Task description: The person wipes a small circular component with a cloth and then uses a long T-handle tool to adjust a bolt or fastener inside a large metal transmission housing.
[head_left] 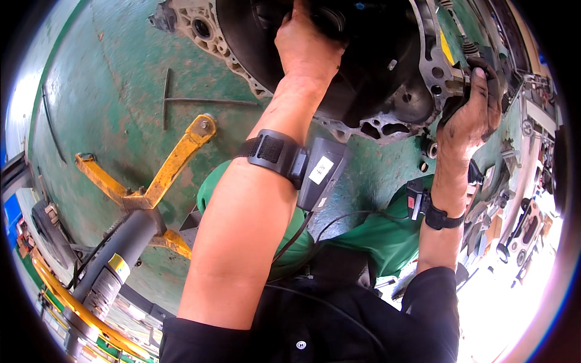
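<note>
A large dark metal gearbox housing (369, 72) with a pale cast flange fills the top of the head view. My left hand (305, 42) reaches up into its dark round opening and grips a part inside; what it holds is hidden. My right hand (469, 112), smeared with black grease, is closed on the housing's right flange edge (445, 75). Each wrist carries a black strap with a small device.
A yellow-legged jack stand (154, 187) with a grey cylinder stands on the green floor (91, 91) at left. A T-shaped wrench (172, 100) lies on the floor. Metal parts and tools (514, 206) are scattered at right.
</note>
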Demonstrator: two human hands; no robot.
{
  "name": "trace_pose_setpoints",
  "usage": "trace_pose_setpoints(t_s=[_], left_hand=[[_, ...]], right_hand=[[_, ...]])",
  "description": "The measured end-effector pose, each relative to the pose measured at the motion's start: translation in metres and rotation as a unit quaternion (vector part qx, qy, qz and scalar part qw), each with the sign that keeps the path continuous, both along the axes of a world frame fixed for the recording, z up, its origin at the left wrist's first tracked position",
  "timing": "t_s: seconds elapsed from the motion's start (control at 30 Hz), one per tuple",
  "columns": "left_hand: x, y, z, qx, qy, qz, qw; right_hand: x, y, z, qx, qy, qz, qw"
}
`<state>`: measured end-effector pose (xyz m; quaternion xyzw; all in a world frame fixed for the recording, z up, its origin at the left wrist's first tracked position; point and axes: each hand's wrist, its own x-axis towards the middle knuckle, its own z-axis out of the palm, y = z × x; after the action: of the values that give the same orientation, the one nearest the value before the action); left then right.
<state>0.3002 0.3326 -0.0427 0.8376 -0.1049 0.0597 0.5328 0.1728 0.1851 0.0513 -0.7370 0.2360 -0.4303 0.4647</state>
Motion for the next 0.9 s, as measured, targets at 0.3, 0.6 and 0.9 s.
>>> trace_pose_setpoints(t_s=[0.3, 0.6, 0.9], left_hand=[[-0.004, -0.001, -0.008, 0.018, -0.038, 0.014, 0.999], [-0.004, -0.005, -0.006, -0.043, 0.021, 0.005, 0.999], [0.008, -0.005, -0.022, -0.056, 0.108, -0.025, 0.992]], right_hand=[[0.001, -0.003, 0.001, -0.008, 0.013, -0.009, 1.000], [-0.002, -0.009, 0.023, -0.177, 0.203, -0.002, 0.963], [0.003, -0.020, 0.026, 0.145, 0.118, 0.060, 0.981]])
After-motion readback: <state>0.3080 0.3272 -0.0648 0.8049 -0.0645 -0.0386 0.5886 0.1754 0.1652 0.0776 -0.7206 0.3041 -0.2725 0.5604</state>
